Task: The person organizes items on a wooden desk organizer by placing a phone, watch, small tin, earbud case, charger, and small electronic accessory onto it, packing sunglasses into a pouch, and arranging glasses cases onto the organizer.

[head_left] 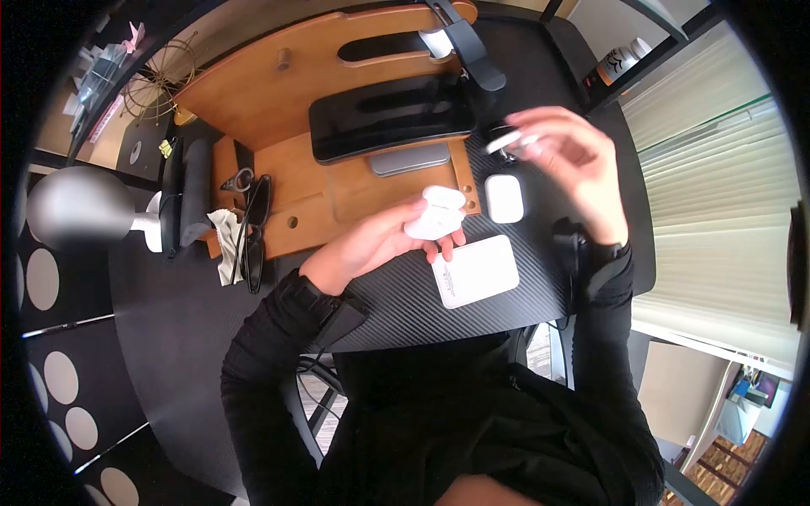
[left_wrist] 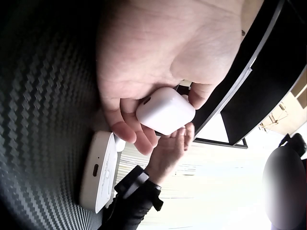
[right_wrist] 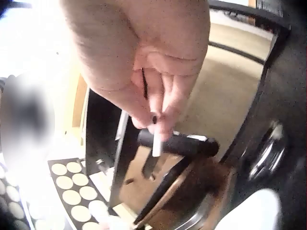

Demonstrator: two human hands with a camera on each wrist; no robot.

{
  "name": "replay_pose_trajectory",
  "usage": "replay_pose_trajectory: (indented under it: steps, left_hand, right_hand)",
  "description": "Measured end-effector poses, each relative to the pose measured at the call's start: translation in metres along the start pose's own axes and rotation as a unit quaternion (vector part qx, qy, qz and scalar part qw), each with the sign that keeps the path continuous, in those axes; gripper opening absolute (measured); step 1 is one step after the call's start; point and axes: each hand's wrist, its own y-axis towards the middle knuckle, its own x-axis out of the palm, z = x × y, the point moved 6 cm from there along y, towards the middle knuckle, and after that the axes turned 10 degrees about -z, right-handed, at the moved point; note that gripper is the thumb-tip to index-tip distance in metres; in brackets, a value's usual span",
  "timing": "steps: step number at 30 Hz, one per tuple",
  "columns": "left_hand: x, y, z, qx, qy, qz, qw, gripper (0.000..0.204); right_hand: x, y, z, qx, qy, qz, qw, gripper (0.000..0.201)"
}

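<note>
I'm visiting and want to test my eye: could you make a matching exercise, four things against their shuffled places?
1. White earbud
2. Opened white case
3. Long black case
4. White rectangular slab

A. On the wooden stand
B. Flat on the dark table
C. Pinched by the right hand
D. Held in the left hand

Pairs: 1-C; 2-D; 3-A; 4-B

From above, the head view overlooks the desk (head_left: 186, 337); 2 wrist views sit closer

A desk-type workspace, with a wooden organizer (head_left: 363, 190) on a dark surface (head_left: 181, 337) beside blinds (head_left: 709, 211) and shelving (head_left: 666, 51).
</note>
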Motion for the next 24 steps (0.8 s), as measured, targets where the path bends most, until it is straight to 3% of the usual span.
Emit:
replay_pose_trajectory:
  steps: [3, 7, 18, 20, 21, 24]
  left_hand:
    - [-0.001, 0.0, -0.001, -0.006, 0.004, 0.0, 1.0, 0.058]
    - [-0.004, -0.003, -0.004, -0.006, 0.013, -0.004, 1.0, 0.055]
    - [-0.007, -0.003, -0.006, -0.003, 0.049, -0.004, 0.999, 0.056]
    - [-0.01, -0.003, -0.008, -0.005, 0.03, -0.018, 0.999, 0.056]
    - [-0.01, -0.004, -0.009, -0.004, 0.03, -0.017, 0.999, 0.056]
    - [-0.002, -0.002, -0.002, 0.009, 0.018, -0.024, 1.0, 0.052]
  right_hand:
    - [0.034, 0.0, -0.03, -0.118, -0.126, -0.099, 0.98, 0.012]
    - [0.063, -0.008, -0.025, -0.073, -0.092, -0.167, 0.979, 0.016]
    - [0.07, -0.009, -0.015, -0.096, -0.069, -0.192, 0.974, 0.016]
    - [0.075, -0.009, -0.02, -0.212, -0.122, -0.206, 0.948, 0.018]
    - [0.077, -0.009, -0.02, -0.213, -0.121, -0.206, 0.947, 0.018]
    - [0.073, -0.009, -0.024, -0.193, -0.171, -0.14, 0.956, 0.019]
